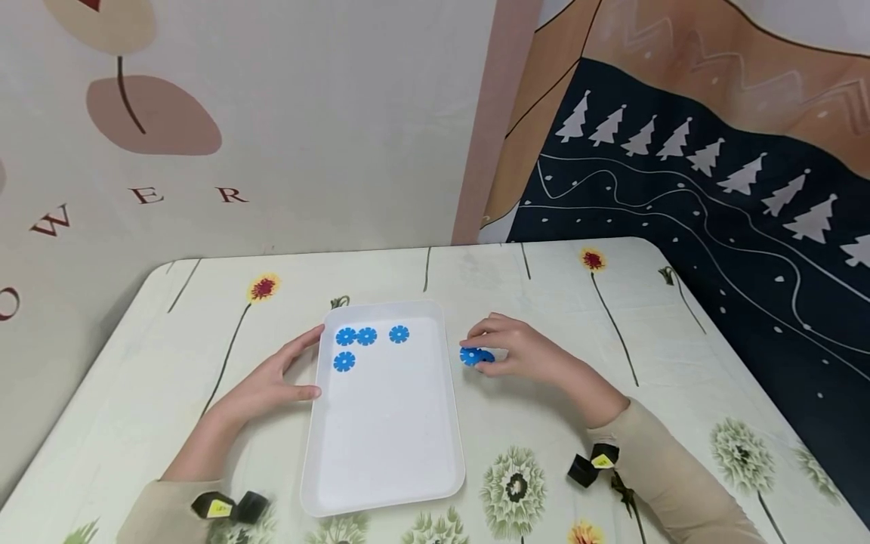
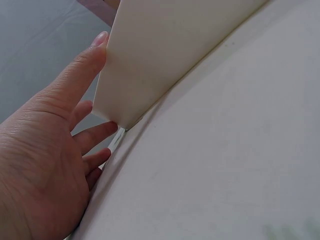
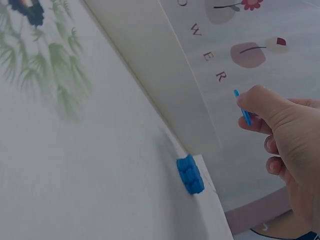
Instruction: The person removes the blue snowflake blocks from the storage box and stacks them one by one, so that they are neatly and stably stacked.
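My right hand pinches a thin blue snowflake disc between thumb and finger, seen edge-on in the right wrist view. Below it, a short stack of blue pieces stands on the table next to the tray. On the left, my other hand rests with spread thumb and fingers against the long side of a white tray. The left wrist view has its thumb along the tray wall. Inside the tray lie several blue snowflake discs: a touching pair, a single disc and another disc below the pair.
A pale flower-printed cloth covers the table under the tray. Behind the table hangs a light printed backdrop, with a dark tree-patterned section to the right. A black wrist device sits by the right sleeve.
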A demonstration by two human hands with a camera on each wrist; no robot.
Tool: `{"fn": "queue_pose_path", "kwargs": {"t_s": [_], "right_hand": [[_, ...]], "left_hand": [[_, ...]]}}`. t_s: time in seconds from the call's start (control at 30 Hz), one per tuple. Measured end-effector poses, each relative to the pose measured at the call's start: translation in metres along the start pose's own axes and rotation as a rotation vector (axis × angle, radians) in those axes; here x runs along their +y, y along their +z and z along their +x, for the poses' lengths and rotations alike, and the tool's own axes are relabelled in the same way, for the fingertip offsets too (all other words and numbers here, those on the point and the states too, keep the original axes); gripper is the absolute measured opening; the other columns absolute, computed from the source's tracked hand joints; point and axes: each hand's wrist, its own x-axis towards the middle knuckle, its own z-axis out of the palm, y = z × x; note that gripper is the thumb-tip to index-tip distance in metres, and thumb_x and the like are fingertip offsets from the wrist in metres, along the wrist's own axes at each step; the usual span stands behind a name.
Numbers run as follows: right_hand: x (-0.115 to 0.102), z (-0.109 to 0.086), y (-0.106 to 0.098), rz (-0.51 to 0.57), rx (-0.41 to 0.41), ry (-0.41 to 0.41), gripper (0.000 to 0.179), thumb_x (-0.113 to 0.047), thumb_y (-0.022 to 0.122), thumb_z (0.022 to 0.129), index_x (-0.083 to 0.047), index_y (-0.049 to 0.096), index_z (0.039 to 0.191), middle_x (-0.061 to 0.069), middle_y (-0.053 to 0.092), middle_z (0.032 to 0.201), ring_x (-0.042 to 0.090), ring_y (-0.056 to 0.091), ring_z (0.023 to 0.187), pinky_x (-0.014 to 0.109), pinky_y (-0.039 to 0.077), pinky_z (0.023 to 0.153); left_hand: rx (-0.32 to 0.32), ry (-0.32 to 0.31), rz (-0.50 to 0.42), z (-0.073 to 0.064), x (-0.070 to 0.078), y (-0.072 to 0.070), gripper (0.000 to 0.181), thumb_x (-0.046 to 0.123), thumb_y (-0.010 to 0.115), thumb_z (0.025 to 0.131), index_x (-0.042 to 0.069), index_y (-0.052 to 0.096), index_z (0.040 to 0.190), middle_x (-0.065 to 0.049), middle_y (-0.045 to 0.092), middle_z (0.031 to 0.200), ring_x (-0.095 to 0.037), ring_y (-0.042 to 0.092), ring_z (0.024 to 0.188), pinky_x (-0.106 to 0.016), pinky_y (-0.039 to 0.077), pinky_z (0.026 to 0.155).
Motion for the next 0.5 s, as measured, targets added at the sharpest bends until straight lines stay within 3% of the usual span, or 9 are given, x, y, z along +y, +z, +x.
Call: {"fn": "queue_pose_path", "kwargs": {"t_s": [0.5], "right_hand": [[0.017, -0.022, 0.001, -0.017, 0.009, -0.01, 0.029, -0.004, 0.077, 0.076, 0.0, 0.071, 0.105, 0.007, 0.066, 0.105, 0.019, 0.056, 0.095, 0.03, 0.05, 0.08]], "left_hand": [[0.006, -0.012, 0.01, 0.001, -0.004, 0.0, 0.096, 0.021, 0.082, 0.076, 0.02, 0.025, 0.153, -0.016, 0.024, 0.154, -0.042, 0.01, 0.141, -0.072, 0.01, 0.101]]}}
